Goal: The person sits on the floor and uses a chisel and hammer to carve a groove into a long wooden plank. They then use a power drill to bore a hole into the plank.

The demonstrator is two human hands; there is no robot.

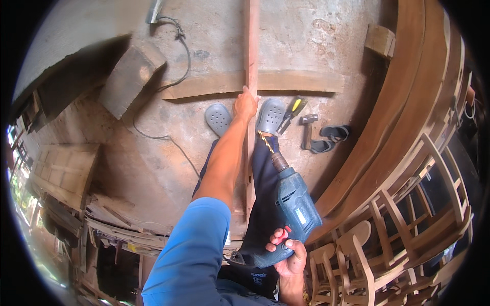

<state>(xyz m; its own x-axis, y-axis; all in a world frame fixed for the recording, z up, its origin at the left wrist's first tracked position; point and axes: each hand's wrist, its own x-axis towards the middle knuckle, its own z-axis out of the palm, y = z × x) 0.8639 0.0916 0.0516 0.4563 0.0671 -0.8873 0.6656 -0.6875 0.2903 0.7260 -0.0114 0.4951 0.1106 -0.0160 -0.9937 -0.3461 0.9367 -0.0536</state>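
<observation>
My left hand (pixel 246 105) reaches forward with its fingers wrapped round a long, narrow wooden bar (pixel 251 46). The bar runs from the far edge back between my legs, and crosses a curved wooden plank (pixel 301 81) lying on the floor. In my right hand (pixel 288 255) is a blue power drill (pixel 299 204), gripped by its handle near a red trigger. Its twisted drill bit (pixel 266 143) points forward, beside the bar and above my right leg. Whether the bit touches anything I cannot tell.
Right of my grey clogs (pixel 272 115) lie yellow-and-black-handled tools (pixel 296 107), a hammer (pixel 308 131) and dark flip-flops (pixel 334 134). Long boards (pixel 403 102) and wooden chair frames (pixel 367 255) line the right side. A cable (pixel 188 56) trails near a wooden block (pixel 131 79) at left.
</observation>
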